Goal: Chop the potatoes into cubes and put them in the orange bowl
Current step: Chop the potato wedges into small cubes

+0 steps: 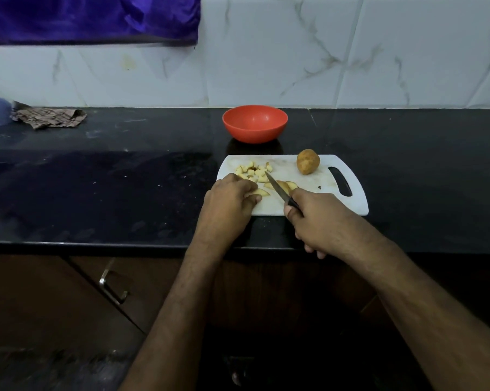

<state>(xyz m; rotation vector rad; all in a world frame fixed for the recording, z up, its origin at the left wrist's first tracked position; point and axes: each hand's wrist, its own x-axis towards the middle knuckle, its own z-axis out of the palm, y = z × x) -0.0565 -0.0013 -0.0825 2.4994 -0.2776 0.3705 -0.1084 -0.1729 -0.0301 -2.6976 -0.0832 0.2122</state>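
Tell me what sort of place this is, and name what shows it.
Most likely a home kitchen. A polished black stone counter runs below a white marble-patterned tiled wall, with dark wooden cabinets beneath. On it, a white plastic chopping board carries pale potato cubes beside a round orange plastic bowl.

Black countertop (125, 179) with cutting board (351, 204), orange bowl (255, 125), cloth (49, 117).

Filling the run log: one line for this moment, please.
stage: chopping | right hand: grips knife | left hand: holds potato strip | whole potato: uncut | orange bowl: empty
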